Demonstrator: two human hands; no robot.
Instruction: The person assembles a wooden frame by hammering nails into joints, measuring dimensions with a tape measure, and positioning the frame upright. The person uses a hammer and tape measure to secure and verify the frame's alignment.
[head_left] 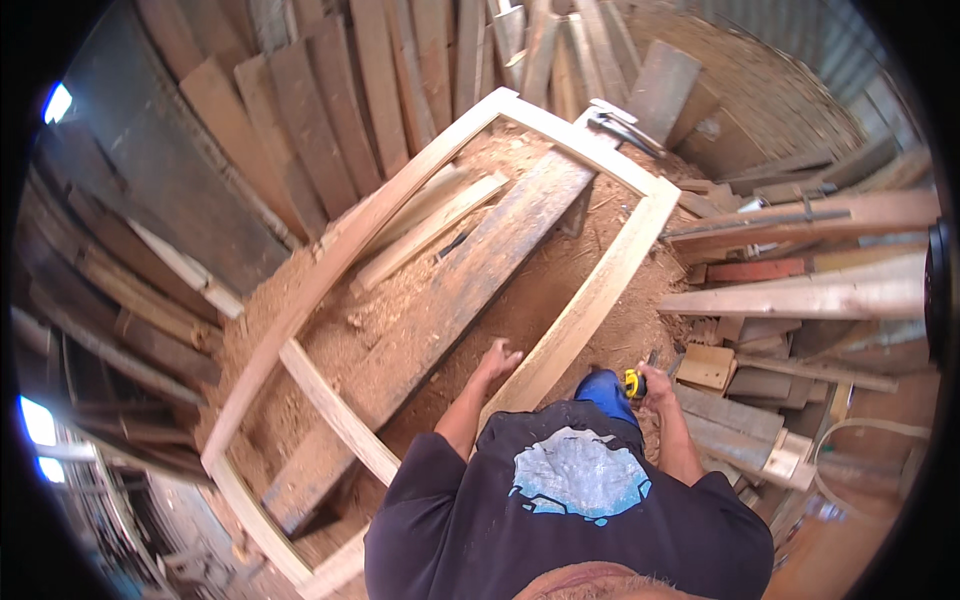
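Observation:
A large light wooden frame (590,292) with one crosspiece (338,412) lies slanted in front of me, resting over a long rough plank (440,312). My left hand (497,360) is at the inner edge of the frame's near right rail, thumb and fingers apart, with nothing seen in it. Whether it touches the rail I cannot tell. On the right, outside the frame, my right hand (656,386) is closed on a yellow and black tape measure (633,382) beside my blue-clad leg (603,394). A small dark tip shows above that hand, too small to name.
Sawdust and shavings (400,300) cover the ground, with loose light strips (430,232) inside the frame. Tall boards (310,120) lean along the back. Stacked timber (800,295) and offcuts (708,366) lie to the right. A dark tool (630,132) sits by the far end.

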